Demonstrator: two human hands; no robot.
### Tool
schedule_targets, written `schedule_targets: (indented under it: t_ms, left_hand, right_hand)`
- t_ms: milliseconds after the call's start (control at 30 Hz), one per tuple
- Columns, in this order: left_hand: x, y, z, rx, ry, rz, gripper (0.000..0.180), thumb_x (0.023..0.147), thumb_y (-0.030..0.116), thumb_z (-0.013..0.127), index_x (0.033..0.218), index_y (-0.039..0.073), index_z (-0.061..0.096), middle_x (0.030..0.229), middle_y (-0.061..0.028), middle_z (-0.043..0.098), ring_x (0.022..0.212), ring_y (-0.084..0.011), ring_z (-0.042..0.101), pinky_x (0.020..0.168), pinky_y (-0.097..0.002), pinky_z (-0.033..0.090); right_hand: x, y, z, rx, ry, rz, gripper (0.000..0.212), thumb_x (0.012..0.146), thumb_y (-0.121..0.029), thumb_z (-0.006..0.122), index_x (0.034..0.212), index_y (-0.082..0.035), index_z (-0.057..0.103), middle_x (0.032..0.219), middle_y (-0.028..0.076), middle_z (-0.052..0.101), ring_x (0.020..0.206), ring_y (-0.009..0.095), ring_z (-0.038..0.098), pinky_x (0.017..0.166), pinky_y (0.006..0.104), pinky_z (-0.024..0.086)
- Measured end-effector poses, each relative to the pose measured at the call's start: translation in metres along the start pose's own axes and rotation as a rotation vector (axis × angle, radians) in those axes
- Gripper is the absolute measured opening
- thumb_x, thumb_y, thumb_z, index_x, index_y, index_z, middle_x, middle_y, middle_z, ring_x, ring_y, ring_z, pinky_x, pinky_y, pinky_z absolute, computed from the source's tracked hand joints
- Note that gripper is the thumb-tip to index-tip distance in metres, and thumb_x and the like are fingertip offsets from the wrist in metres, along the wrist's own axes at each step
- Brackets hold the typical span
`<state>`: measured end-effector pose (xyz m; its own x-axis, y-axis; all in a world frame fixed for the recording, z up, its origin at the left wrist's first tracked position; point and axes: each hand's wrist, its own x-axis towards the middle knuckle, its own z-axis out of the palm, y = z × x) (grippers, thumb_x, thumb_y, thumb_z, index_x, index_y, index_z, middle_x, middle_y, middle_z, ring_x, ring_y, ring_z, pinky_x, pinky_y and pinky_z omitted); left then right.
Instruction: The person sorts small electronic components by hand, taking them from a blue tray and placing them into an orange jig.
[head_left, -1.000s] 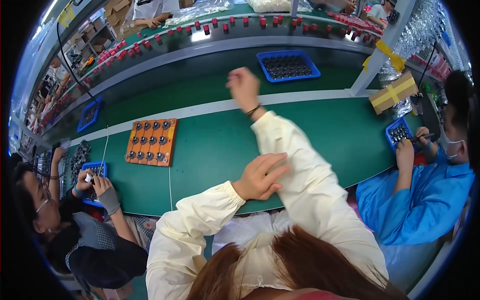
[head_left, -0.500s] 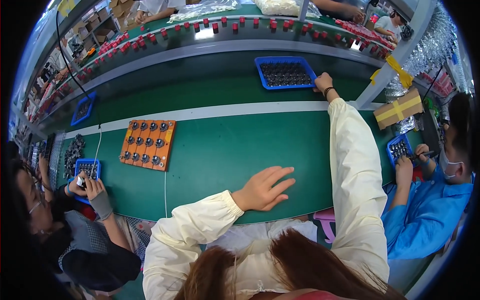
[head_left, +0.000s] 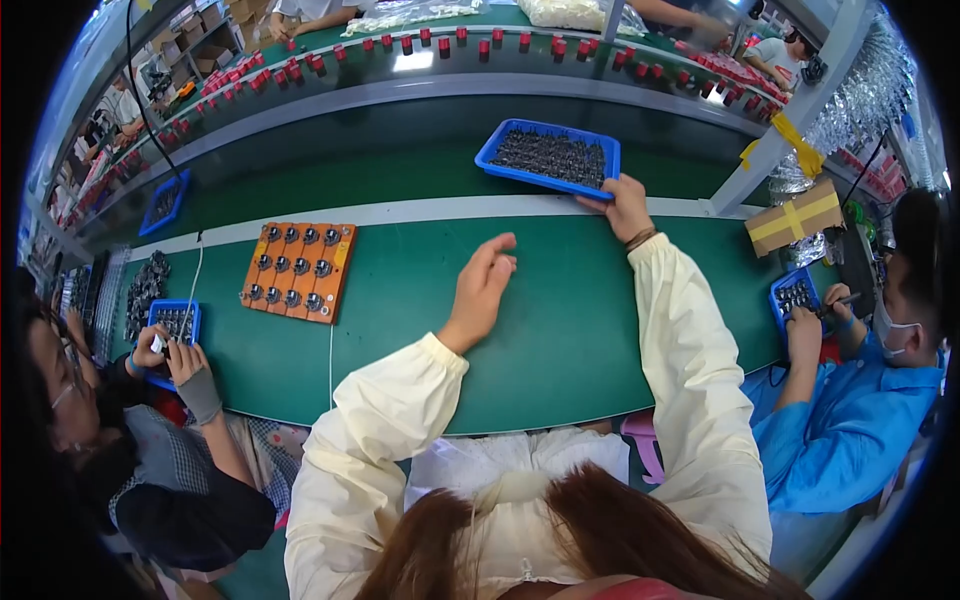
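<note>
1. Currently, in the head view, the person's right hand [head_left: 622, 212] grips a blue tray [head_left: 540, 181] by its near right corner — the fingers are closed on the rim there.
2. The tray sits beyond the pale strip [head_left: 420, 208], over the dark green surface [head_left: 350, 165] behind it, turned at an angle; whether it rests there or is slightly raised, I cannot tell. Small dark parts [head_left: 548, 154] fill it in dense rows.
3. The left hand [head_left: 478, 295] hovers above the green desk [head_left: 540, 380], near the middle, its fingers loosely extended and holding nothing.
4. Left of that hand, well apart from it, an orange board [head_left: 334, 285] lies on the desk, bearing dark components in three rows of four.
5. At the left, a co-worker's gloved hand [head_left: 198, 395] is beside a smaller blue tray [head_left: 196, 322]; at the right, a co-worker in blue [head_left: 850, 445] works at another — also holding dark parts.
</note>
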<state>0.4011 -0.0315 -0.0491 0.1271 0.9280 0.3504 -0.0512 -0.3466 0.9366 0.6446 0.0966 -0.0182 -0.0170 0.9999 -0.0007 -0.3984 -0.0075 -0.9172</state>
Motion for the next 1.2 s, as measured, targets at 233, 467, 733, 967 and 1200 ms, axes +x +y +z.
schedule_targets:
  t_ms: [233, 467, 733, 967, 1200]
  left_hand:
    - [0.016, 0.000, -0.015, -0.703, -0.007, -0.238, 0.058, 0.092, 0.043, 0.046, 0.136, 0.009, 0.029, 0.130, -0.0133, 0.041, 0.108, -0.0255, 0.049, 0.097, -0.0385, 0.036]
    - [0.013, 0.029, -0.021, -0.981, 0.167, -0.254, 0.054, 0.091, 0.045, 0.044, 0.126, 0.003, 0.042, 0.123, -0.0128, 0.051, 0.112, -0.0264, 0.050, 0.098, -0.0431, 0.038]
    - [0.012, 0.019, -0.033, -0.984, 0.149, -0.360, 0.060, 0.090, 0.053, 0.039, 0.117, 0.001, 0.049, 0.110, -0.0153, 0.059, 0.098, -0.0261, 0.058, 0.087, -0.0392, 0.047]
    - [0.004, 0.020, -0.028, -1.029, -0.082, -0.535, 0.071, 0.088, 0.059, 0.035, 0.128, 0.001, 0.041, 0.124, -0.0196, 0.050, 0.107, -0.0308, 0.054, 0.092, -0.0434, 0.045]
    - [-0.002, 0.031, -0.014, -1.022, -0.186, -0.667, 0.074, 0.087, 0.061, 0.034, 0.128, 0.001, 0.041, 0.123, -0.0199, 0.051, 0.108, -0.0311, 0.055, 0.090, -0.0437, 0.047]
  right_hand:
    - [-0.126, 0.018, 0.059, 0.082, 0.088, -0.063, 0.037, 0.073, 0.007, 0.039, 0.108, 0.007, 0.050, 0.104, 0.015, 0.059, 0.092, 0.028, 0.061, 0.079, 0.0455, 0.054]
    - [-0.201, 0.049, 0.085, 0.012, 0.131, -0.106, 0.029, 0.079, 0.003, 0.045, 0.107, 0.005, 0.051, 0.100, 0.015, 0.060, 0.087, 0.026, 0.062, 0.073, 0.0416, 0.056]
    - [-0.223, 0.039, 0.047, 0.009, 0.012, 0.006, 0.058, 0.092, -0.051, 0.034, 0.108, 0.001, 0.052, 0.095, 0.015, 0.063, 0.083, 0.023, 0.064, 0.069, 0.0366, 0.054]
    - [-0.113, 0.009, -0.005, 0.263, -0.183, 0.205, 0.070, 0.089, -0.060, 0.031, 0.106, 0.004, 0.053, 0.105, 0.018, 0.058, 0.099, 0.025, 0.055, 0.088, 0.0357, 0.044]
    - [-0.086, 0.019, 0.054, 0.389, -0.489, 0.466, 0.070, 0.089, -0.060, 0.030, 0.127, -0.002, 0.040, 0.111, 0.017, 0.058, 0.099, 0.029, 0.059, 0.084, 0.0430, 0.050]
